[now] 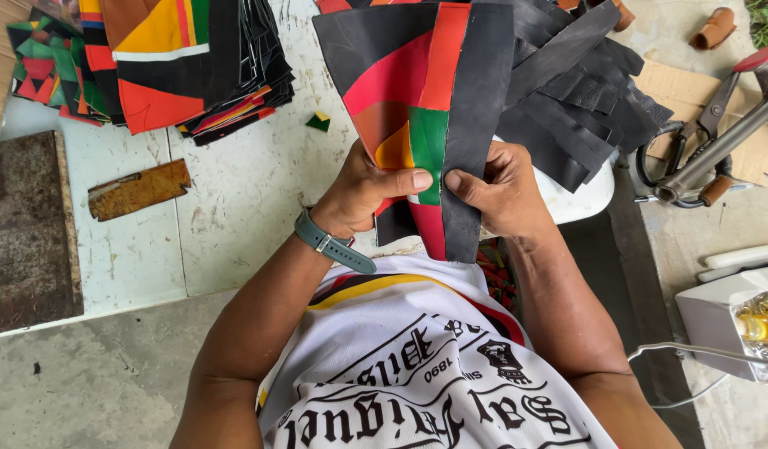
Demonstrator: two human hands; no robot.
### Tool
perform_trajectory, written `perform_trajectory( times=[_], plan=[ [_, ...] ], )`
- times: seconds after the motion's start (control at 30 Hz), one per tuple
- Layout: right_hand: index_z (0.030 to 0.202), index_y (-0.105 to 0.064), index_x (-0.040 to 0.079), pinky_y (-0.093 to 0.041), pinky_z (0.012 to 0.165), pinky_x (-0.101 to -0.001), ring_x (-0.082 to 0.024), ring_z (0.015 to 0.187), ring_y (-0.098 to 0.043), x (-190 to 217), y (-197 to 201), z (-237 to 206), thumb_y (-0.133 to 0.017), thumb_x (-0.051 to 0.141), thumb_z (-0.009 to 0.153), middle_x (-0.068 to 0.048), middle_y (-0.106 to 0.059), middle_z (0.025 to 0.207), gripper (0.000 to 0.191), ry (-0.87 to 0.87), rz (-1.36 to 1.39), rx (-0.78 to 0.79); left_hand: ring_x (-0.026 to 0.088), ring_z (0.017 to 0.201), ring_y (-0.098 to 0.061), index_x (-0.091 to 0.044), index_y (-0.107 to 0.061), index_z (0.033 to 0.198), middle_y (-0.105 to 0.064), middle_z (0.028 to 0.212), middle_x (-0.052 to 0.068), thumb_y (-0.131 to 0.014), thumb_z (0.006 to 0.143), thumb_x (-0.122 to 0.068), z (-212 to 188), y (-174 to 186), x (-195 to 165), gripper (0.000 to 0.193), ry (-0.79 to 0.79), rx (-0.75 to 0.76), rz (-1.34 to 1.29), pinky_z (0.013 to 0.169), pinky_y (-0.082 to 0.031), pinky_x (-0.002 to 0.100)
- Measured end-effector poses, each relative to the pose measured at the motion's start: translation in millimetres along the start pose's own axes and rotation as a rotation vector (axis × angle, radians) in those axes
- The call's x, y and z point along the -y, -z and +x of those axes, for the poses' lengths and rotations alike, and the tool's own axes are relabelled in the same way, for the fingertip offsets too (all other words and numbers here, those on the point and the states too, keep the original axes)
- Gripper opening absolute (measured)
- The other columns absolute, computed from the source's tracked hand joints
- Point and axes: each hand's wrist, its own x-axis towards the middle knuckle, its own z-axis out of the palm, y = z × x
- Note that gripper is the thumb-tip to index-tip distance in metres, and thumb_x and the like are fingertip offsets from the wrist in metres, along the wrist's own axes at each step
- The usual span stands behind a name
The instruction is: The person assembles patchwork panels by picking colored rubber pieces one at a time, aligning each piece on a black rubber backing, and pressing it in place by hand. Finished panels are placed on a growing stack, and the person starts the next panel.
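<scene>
Above the white tabletop, held just in front of the person's chest, a patchwork panel of red, orange, green and black pieces is gripped with a black strip laid along its right edge; left hand clamps the panel's lower part, thumb pressed on the green patch; right hand pinches the black strip, thumb on its face, fingers wrapped behind; both hands are clenched on the work, neither released.

Orientation: the panel's long axis runs away from the body, nearly upright in the head view, leaning slightly to the right at the top; its narrow end points down toward the chest, its broad end up toward the heap of black strips lying beyond the panel and to its right.

Technique (a judgement): the two edges appear to be under alignment; thumbs should stay close to the seam line, on either side of it, so the strip cannot skew; tension is best kept even along the long axis; the grip may be walked up the seam rather than stretched.

Surroundings: stacks of coloured panels lie left of the panel; a rusty metal plate lies farther left and lower; large shears rest right of the panel, beyond the strips.
</scene>
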Motion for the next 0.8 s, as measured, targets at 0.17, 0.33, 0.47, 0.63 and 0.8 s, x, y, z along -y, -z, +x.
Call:
perform_trajectory(
  times=[0.17, 0.33, 0.47, 0.63, 0.8],
  plan=[
    [0.117, -0.072, -0.003, -0.056, 0.092, -0.0253, -0.008, 0.098, -0.066, 0.4, 2.2, 1.8, -0.074, 0.005, 0.097, -0.006, -0.076, 0.111, 0.021, 0.021, -0.119, -0.023, 0.009, 0.090, -0.067, -0.004, -0.067, 0.111, -0.070, 0.100, 0.000, -0.080, 0.089, -0.007, -1.1, 1.2, -0.5, 0.025, -0.146, -0.079, 0.351, 0.081, -0.059, 0.027],
    [0.117, -0.072, -0.003, -0.056, 0.090, -0.0252, -0.007, 0.098, -0.066, 3.9, 5.8, 2.1, -0.074, 0.001, 0.098, -0.006, -0.076, 0.111, 0.020, -0.013, -0.113, 0.004, 0.009, 0.093, -0.067, -0.003, -0.063, 0.118, -0.069, 0.104, 0.001, -0.080, 0.088, -0.003, -0.3, -3.1, -0.9, 0.035, -0.155, -0.146, 0.241, 0.083, -0.059, 0.028],
    [0.119, -0.070, 0.000, -0.056, 0.087, -0.0227, -0.005, 0.095, -0.067, 7.2, 5.2, 2.3, -0.076, 0.000, 0.091, -0.003, -0.075, 0.109, 0.029, -0.085, -0.167, -0.008, 0.009, 0.093, -0.066, -0.002, -0.061, 0.120, -0.068, 0.104, 0.001, -0.083, 0.085, -0.003, 0.4, -1.6, -0.1, 0.041, -0.113, -0.176, 0.186, 0.083, -0.058, 0.028],
    [0.115, -0.073, -0.003, -0.052, 0.077, -0.0219, -0.005, 0.087, -0.063, 5.3, -0.9, 3.6, -0.080, -0.001, 0.093, -0.004, -0.075, 0.102, 0.023, -0.100, -0.225, -0.064, 0.008, 0.097, -0.065, -0.003, -0.057, 0.124, -0.066, 0.108, 0.000, -0.082, 0.082, -0.004, -0.2, 5.3, 1.3, 0.048, -0.111, -0.153, 0.238, 0.087, -0.058, 0.027],
    [0.111, -0.072, -0.003, -0.058, 0.083, -0.0228, -0.006, 0.090, -0.069, 2.1, -6.6, 5.2, -0.075, -0.003, 0.090, -0.005, -0.076, 0.103, 0.021, -0.104, -0.161, -0.090, 0.009, 0.094, -0.067, -0.002, -0.058, 0.122, -0.068, 0.105, 0.003, -0.081, 0.081, -0.006, 1.6, -2.6, -1.5, 0.047, -0.130, -0.218, 0.467, 0.085, -0.060, 0.028]
  ],
)
